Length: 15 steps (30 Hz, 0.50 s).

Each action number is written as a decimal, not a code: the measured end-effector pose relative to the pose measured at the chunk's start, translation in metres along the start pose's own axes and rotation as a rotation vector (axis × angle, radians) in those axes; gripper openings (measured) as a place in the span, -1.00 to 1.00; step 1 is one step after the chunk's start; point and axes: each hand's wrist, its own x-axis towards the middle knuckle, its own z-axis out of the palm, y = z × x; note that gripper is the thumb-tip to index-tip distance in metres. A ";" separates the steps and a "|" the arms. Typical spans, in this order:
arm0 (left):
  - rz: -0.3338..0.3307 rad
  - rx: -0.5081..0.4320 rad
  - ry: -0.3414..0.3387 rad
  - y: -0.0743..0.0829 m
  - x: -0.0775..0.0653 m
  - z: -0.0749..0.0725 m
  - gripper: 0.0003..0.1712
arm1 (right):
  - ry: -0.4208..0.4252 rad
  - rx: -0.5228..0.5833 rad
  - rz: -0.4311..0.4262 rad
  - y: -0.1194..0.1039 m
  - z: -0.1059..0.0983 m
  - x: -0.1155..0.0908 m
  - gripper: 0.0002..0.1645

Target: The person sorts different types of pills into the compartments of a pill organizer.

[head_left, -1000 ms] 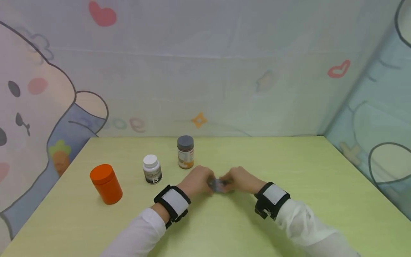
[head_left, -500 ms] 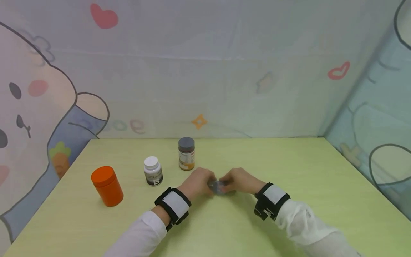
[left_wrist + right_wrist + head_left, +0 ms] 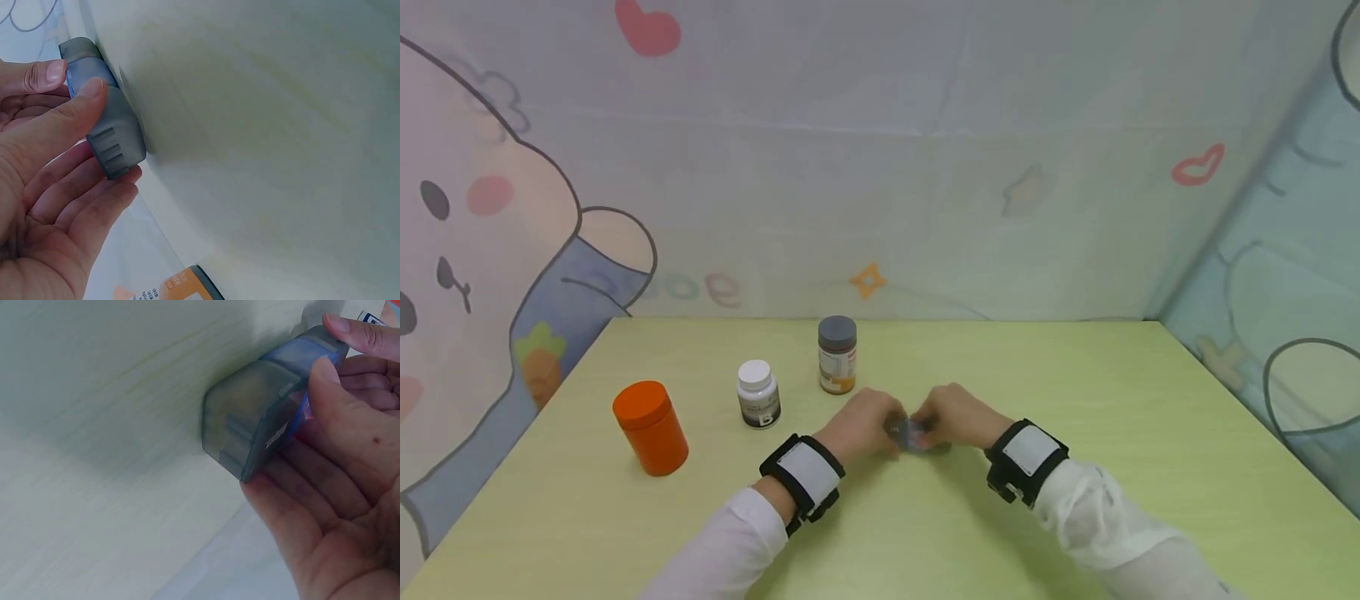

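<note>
Between both hands is a small translucent grey plastic case (image 3: 910,435) with a blue middle section and ribbed grips at its ends. My left hand (image 3: 861,423) pinches its left end, thumb on the near face and fingers behind, as the left wrist view shows on the case (image 3: 117,128). From the other side my right hand (image 3: 964,417) grips the right end; in the right wrist view the thumb lies over the blue part of the case (image 3: 250,400). The case is low at the tabletop, and in the head view the fingers cover much of it.
Left of the hands stand an orange jar (image 3: 651,429), a small white bottle (image 3: 758,396) with a dark label band, and a grey-capped bottle (image 3: 837,357) with an orange-and-white label. A patterned cloth (image 3: 925,167) backs the pale yellow-green table (image 3: 1075,367).
Both hands keep their hold on the case. My right hand and wrist have shifted slightly left and up in the head view; the left hand stays nearly still. The bottles stand as before.
</note>
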 end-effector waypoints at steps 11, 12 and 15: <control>0.003 0.010 -0.007 -0.003 0.002 0.002 -0.59 | 0.022 -0.042 -0.060 0.002 0.004 -0.001 -0.79; -0.001 0.015 -0.011 -0.003 0.002 0.002 -0.60 | 0.029 -0.040 -0.053 0.001 0.005 -0.001 -0.80; -0.001 0.024 -0.024 -0.005 0.004 0.002 -0.65 | 0.039 -0.034 -0.040 0.003 0.008 -0.002 -0.79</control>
